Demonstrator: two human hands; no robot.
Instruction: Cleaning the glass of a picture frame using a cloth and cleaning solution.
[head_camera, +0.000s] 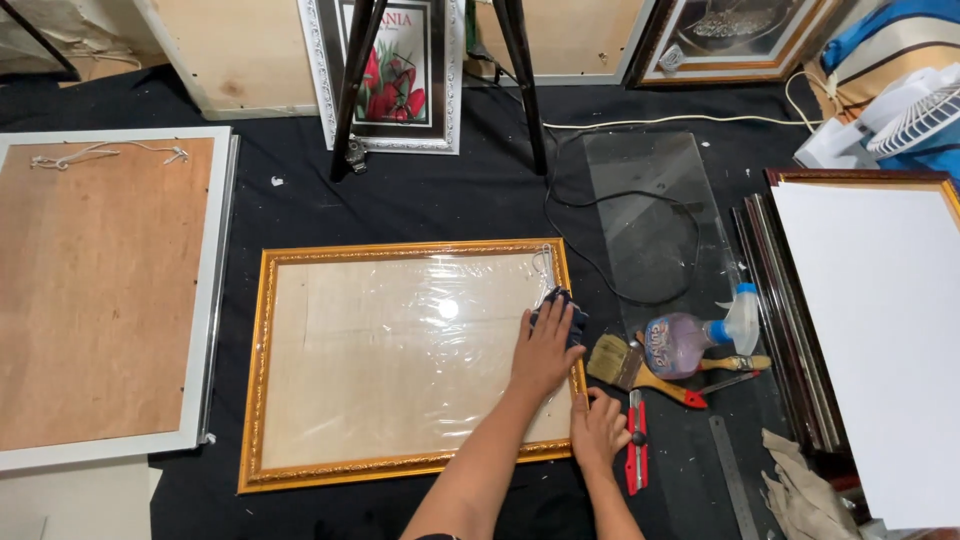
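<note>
At the far left lies a white-edged frame (110, 295) face down, its brown backing board up and a cord near its top edge; its right edge runs close to the next piece with only a narrow strip of black cloth-covered floor (420, 200) between them. Next comes the gold frame (262, 370), flat on the black cloth, its glass shining under a lamp's reflection. Bare black cloth lies above it as far as the tripod legs (350, 90) and the red flower print (395, 75) leaning at the back, and more lies below its lower edge.

The left hand (545, 350) lies flat on the glass near the frame's right edge, palm down and fingers (560, 318) spread wide over a dark cloth (556, 305) that it presses against the pane. The right hand (598, 428) rests at the frame's lower right corner, its fingers curled loosely with the tips touching the gold moulding; it holds nothing.

Just right of that hand lies a red utility knife (636, 445), then a paintbrush (640, 372) with a yellow and red handle, a spray bottle (690, 340) on its side, and a steel ruler (732, 475). A loose glass pane (650, 215) lies above them with a black cable (600, 210) looping over it. At the right edge a stack of dark frames (790, 330) carries a white board (880, 330), leaving little room beside the tools.
</note>
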